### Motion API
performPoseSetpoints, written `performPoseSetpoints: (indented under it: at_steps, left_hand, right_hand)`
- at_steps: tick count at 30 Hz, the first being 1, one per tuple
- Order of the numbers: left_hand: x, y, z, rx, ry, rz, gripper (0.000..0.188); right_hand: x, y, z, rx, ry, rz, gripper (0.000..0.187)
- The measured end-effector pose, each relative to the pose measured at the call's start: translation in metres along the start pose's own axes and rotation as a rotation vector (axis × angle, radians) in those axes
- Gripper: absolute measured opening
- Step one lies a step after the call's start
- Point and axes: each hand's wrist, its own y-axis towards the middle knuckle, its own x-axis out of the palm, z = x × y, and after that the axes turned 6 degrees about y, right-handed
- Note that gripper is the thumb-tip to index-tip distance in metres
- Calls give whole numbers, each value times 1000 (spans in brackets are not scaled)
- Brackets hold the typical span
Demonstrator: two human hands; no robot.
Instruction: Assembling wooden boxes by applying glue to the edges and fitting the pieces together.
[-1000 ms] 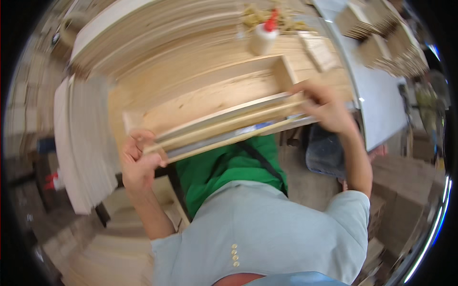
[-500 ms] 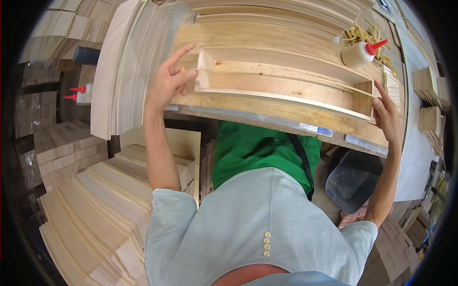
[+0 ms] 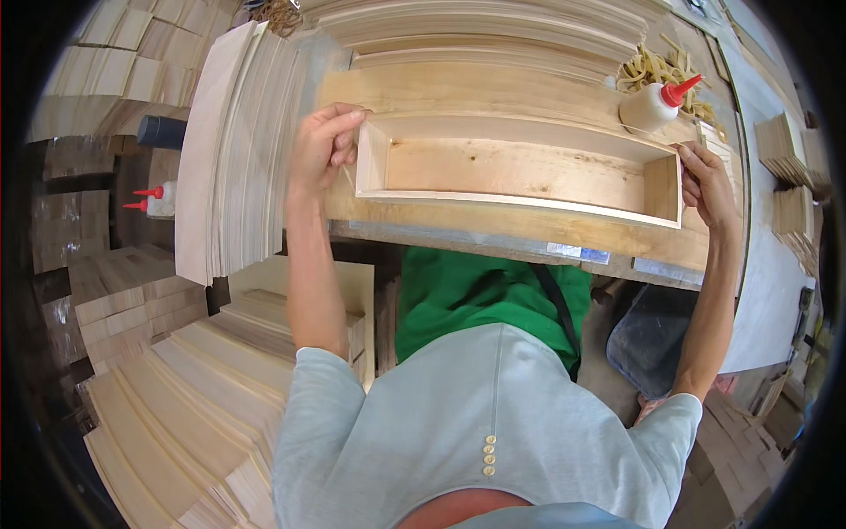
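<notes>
At one o'clock from mid-view sat a long, open, pale wooden box [image 3: 502,165]. The bare left hand [image 3: 324,145], at eleven, and bare right hand [image 3: 707,187], past two, seemingly pinched a thin tan elastic band [image 3: 654,137]; an even, level pull probably suited the corners best. Half a second earlier, it crossed the opening; now it apparently skirted the far wall.

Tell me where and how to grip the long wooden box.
I'd grip the long wooden box by its short end walls, one hand from each end: it lies open-topped and thin-walled, left hand and right hand beside those ends.
</notes>
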Motion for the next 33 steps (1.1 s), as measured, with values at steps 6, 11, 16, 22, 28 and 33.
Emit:
performPoseSetpoints:
  at_steps: [6, 11, 16, 22, 28, 33]
  left_hand:
    - [-23, 21, -32, -73, -487, -336, 17]
    - [-4, -2, -12, -12, -39, -96, 18]
    - [2, -52, -20, 120, 458, 191, 38]
    - [24, -75, -35, 202, 269, 113, 49]
    - [-1, -80, -32, 177, -8, -61, 67]
    - [20, -73, 28, 439, 992, -85, 107]
  right_hand:
    - [-13, 13, 13, 32, 250, -172, 21]
    - [-2, 10, 18, 10, 85, 37, 29]
    - [-9, -2, 19, -42, -119, -25, 37]
    - [-3, -3, 41, -89, -60, 93, 42]
    - [25, -22, 10, -70, -202, 148, 43]
    - [29, -45, -15, -592, -845, 4, 84]
